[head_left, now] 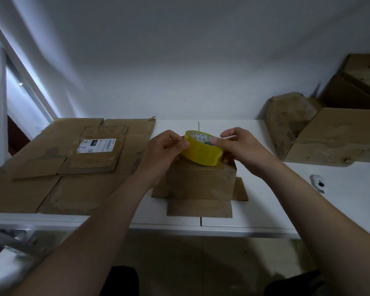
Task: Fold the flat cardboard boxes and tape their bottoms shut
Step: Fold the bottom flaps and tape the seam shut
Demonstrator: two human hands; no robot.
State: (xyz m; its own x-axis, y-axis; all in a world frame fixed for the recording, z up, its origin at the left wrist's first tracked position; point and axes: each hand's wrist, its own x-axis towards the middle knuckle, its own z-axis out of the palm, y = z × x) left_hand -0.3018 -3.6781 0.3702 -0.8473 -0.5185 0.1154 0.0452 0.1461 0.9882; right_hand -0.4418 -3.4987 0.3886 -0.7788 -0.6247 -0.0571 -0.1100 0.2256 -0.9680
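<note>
both hands, left hand (166, 146) and right hand (237, 144), pinch the yellow tape roll (202, 149) above the folded box (201, 182) at bench (265, 201) centre; flat boxes (73, 159) lie at nine o'clock.

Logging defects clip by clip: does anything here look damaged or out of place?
The cardboard looks worn. The crumpled box at the far right is dented out of shape, and the flat cardboard stack on the left has patches of torn surface. The tape roll, gripped by the left hand and right hand, looks normal.
</note>
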